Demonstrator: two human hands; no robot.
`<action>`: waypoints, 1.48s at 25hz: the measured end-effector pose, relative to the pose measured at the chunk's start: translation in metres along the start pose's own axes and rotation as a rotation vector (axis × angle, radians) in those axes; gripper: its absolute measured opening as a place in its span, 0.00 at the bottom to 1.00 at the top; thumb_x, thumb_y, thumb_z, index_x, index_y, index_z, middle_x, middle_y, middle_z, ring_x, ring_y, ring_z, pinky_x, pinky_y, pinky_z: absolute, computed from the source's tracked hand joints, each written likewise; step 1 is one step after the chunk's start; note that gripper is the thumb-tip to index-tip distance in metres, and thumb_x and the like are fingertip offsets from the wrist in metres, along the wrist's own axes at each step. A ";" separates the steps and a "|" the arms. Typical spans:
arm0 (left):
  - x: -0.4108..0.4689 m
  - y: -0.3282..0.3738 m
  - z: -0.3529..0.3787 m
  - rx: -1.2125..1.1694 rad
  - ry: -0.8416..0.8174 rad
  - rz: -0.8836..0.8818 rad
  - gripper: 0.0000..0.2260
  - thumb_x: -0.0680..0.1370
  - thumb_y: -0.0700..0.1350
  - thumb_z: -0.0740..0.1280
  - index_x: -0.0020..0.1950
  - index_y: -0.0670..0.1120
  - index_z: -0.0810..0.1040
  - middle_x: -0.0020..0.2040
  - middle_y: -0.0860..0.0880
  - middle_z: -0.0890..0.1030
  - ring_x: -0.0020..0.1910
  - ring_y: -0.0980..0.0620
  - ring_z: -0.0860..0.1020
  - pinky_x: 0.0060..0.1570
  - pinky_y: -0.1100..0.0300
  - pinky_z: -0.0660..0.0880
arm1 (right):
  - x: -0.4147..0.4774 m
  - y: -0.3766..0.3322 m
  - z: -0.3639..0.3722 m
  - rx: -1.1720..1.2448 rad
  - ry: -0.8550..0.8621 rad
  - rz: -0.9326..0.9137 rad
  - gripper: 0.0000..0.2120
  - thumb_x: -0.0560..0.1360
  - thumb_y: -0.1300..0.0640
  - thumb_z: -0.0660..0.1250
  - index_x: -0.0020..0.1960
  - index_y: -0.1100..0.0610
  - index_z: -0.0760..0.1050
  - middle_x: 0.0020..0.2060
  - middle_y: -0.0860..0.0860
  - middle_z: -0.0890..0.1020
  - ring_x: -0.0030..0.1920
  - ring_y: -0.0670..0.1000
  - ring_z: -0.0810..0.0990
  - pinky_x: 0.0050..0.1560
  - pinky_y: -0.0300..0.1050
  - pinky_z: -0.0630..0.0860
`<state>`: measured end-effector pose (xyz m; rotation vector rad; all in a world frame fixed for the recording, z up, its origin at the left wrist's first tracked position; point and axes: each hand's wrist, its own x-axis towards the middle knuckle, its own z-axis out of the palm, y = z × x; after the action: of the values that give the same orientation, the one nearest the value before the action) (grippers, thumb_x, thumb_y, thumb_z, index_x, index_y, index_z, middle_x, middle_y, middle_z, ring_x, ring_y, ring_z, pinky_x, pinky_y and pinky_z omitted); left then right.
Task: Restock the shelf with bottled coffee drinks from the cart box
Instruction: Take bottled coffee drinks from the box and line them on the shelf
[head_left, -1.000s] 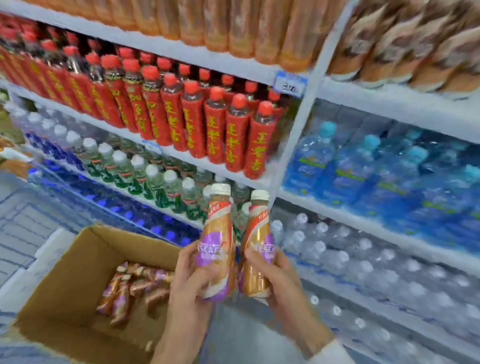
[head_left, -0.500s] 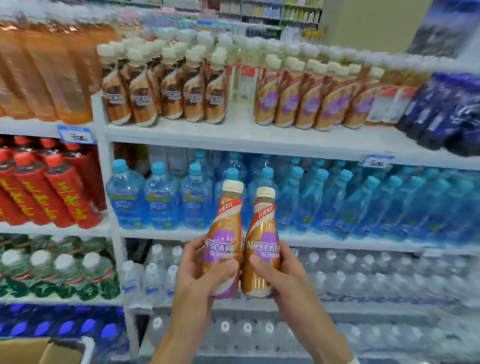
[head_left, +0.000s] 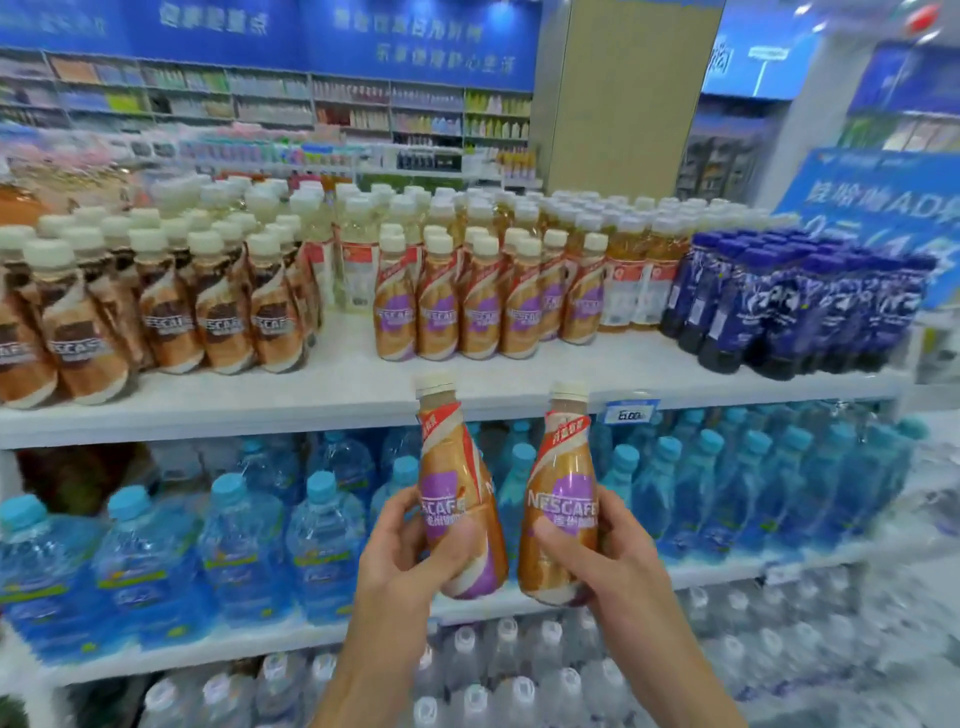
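A: Left hand (head_left: 405, 566), state of grip?

B: Curled round the lower half of the left coffee bottle (head_left: 457, 488). The thumb lies across the front below the purple label and the fingers wrap behind. The upper half and cream cap stand clear above the hand.

A: Right hand (head_left: 618, 561)?

B: Same hold, mirrored, on the right coffee bottle (head_left: 563, 493). The thumb presses on the front at the label's lower edge and the fingers go round the far side.

A: Attitude of the two bottles?

B: Both are cap up. The left one leans its cap leftward and the right one leans slightly rightward, so the necks diverge. The bases are just beside each other with a narrow gap showing between.

A: Position relative to the top shelf (head_left: 337, 395)?

B: In front of it and below. The caps reach about the level of its front edge, near the price tag (head_left: 631, 413). The matching purple-label row (head_left: 488, 312) stands on that shelf, above and behind.

A: Neighbours?

B: Brown-label bottles (head_left: 171, 322) are left of that row and dark blue bottles (head_left: 795, 306) right. Blue-capped water bottles (head_left: 234, 545) fill the shelf behind the hands.
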<state>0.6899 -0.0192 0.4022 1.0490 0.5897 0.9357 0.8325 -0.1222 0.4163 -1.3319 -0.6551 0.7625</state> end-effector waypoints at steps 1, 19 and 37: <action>0.014 0.006 0.003 0.030 -0.010 0.032 0.26 0.64 0.43 0.79 0.60 0.47 0.78 0.49 0.45 0.86 0.46 0.50 0.84 0.47 0.57 0.78 | 0.014 -0.004 -0.001 -0.015 0.001 -0.026 0.25 0.63 0.50 0.77 0.58 0.50 0.79 0.42 0.50 0.85 0.35 0.45 0.81 0.29 0.35 0.72; 0.215 0.042 -0.010 0.546 0.236 0.339 0.28 0.72 0.39 0.77 0.65 0.55 0.69 0.58 0.61 0.79 0.55 0.62 0.79 0.55 0.65 0.76 | 0.235 -0.050 -0.021 -0.148 0.038 -0.198 0.29 0.73 0.63 0.75 0.69 0.50 0.69 0.60 0.47 0.80 0.57 0.46 0.80 0.48 0.40 0.76; 0.216 0.039 -0.001 0.696 0.399 0.325 0.29 0.71 0.47 0.78 0.69 0.56 0.70 0.56 0.59 0.78 0.51 0.64 0.78 0.48 0.69 0.73 | 0.273 -0.046 -0.047 -0.547 0.125 -0.263 0.34 0.73 0.57 0.77 0.70 0.44 0.61 0.62 0.41 0.71 0.58 0.44 0.72 0.60 0.41 0.70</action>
<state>0.7823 0.1758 0.4410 1.6236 1.1518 1.2790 1.0390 0.0648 0.4534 -1.7267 -0.9573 0.2871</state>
